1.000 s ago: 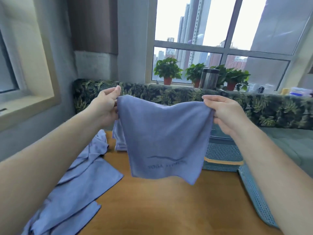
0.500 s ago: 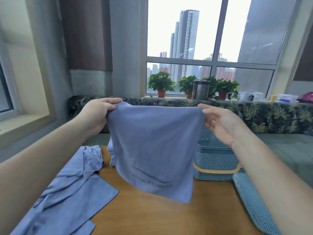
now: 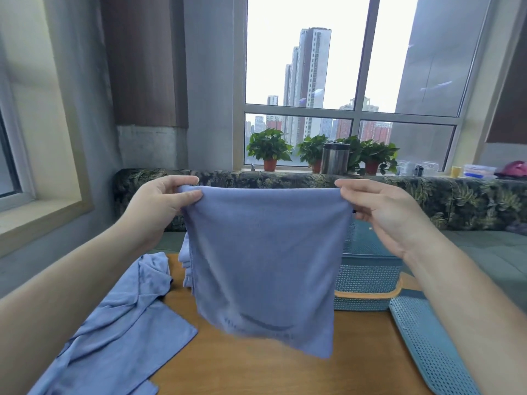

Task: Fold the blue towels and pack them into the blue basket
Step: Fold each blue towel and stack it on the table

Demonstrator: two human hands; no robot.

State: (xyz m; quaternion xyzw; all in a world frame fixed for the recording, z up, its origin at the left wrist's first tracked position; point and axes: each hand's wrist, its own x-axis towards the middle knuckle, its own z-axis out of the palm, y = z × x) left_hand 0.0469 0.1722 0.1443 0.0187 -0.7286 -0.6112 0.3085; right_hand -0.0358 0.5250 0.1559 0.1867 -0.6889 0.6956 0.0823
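Left hand: the left hand (image 3: 162, 206) pinches the upper left corner of a blue-grey microfibre towel (image 3: 262, 258), with the thumb on the near face and the fingers curled over the top edge.
Right hand: the right hand (image 3: 382, 212) grips the upper right corner of the same towel between thumb and fingers, which curl in behind the cloth.
Held towel: it is stretched taut along its top edge between both hands and held in the air above the wooden surface (image 3: 256, 374). It hangs as a rough square. A dark curved logo with blurred lettering shows near the bottom, and the lower right corner hangs lowest.
Basket: a teal-blue plastic basket (image 3: 368, 277) with a woven pattern and a tan band stands at the far right of the surface. The held towel partly hides it, and what lies inside cannot be told.
Panel: a flat teal perforated panel (image 3: 427, 337) lies just right of the basket, under the right forearm.
Other towels: a heap of blue-grey towels (image 3: 119, 323) lies crumpled on the left of the surface. More blue cloth (image 3: 186, 263) shows behind the held towel's left edge.
Background: a leaf-print sofa back (image 3: 456, 195), with potted green plants (image 3: 269, 149) and a steel canister (image 3: 333, 158) on the sill behind it.
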